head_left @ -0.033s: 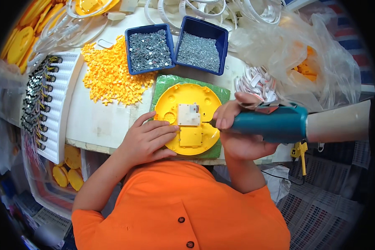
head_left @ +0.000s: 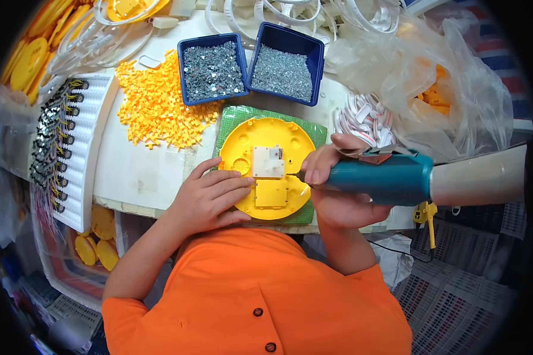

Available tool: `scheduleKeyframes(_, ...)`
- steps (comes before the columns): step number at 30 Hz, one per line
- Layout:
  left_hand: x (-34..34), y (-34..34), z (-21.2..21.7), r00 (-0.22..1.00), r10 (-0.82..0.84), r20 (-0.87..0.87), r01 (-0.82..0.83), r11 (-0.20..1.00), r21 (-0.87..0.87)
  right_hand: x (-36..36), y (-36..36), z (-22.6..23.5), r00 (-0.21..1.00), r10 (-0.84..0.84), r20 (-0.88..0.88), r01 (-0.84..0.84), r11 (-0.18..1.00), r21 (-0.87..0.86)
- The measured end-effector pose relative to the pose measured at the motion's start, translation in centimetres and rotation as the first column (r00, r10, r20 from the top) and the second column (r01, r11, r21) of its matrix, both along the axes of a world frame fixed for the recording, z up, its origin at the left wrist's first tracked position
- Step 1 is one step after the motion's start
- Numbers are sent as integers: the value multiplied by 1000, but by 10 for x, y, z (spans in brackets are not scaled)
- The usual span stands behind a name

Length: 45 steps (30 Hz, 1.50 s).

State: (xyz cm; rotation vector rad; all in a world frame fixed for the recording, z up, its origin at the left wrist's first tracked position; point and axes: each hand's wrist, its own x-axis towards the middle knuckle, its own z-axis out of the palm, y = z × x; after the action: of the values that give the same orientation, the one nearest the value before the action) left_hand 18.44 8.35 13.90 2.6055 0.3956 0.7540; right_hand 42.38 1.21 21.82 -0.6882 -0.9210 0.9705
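A round yellow plastic casing [head_left: 226,155] lies on a green mat [head_left: 317,133] in front of me. Mounted in its middle is a white box [head_left: 266,164], with a yellow rectangular cover [head_left: 271,194] just below. My left hand [head_left: 210,198] rests with fingers stretched out over the casing's left side, fingertips near the white box. In my right hand [head_left: 337,186] is a teal electric screwdriver [head_left: 379,176], gripped around its body. It lies nearly level, and its dark bit points left at the right edge of the white box. Whether the bit touches a screw is too small to tell.
Two blue bins, one of larger screws [head_left: 212,71] and one of small screws [head_left: 282,74], stand behind the mat. Left of them spreads a pile of yellow plastic pieces [head_left: 160,106]. A white foam tray [head_left: 89,165] with wired parts lies far left, plastic bags [head_left: 397,65] at right.
The electric screwdriver in my right hand has shifted very slightly to the left. My left hand has stayed where it was.
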Motion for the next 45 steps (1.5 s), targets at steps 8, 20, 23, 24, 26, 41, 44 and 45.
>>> scheduleKeyframes(8,1,0,1,1000,3,1,-3,1000,12,-9,-7,-31,997,-76,30,77,996,-50)
scheduleKeyframes(20,37,21,49,999,27,-33,-28,998,-49,9,3,37,966,-167,197,189,977,-97)
scheduleKeyframes(23,55,35,39,980,-26,-195,13,998,-68,-6,-5,4,828,-489,274,538,830,-145)
scheduleKeyframes(24,55,36,32,982,-27,-188,13,997,-80,-7,-13,-16,809,-478,342,533,842,-82)
scheduleKeyframes(26,61,38,35,976,-52,-211,26,992,-123,-4,-40,-46,665,-446,599,538,842,29)
scheduleKeyframes(41,-72,69,75,883,458,104,-453,889,-66,13,-52,-65,430,-302,851,508,860,49)
scheduleKeyframes(44,-152,98,76,650,755,87,-751,656,-78,4,-43,-62,401,-318,859,453,884,115)
scheduleKeyframes(45,-180,112,75,615,787,50,-773,614,-158,1,-40,-61,382,-313,870,407,902,146)
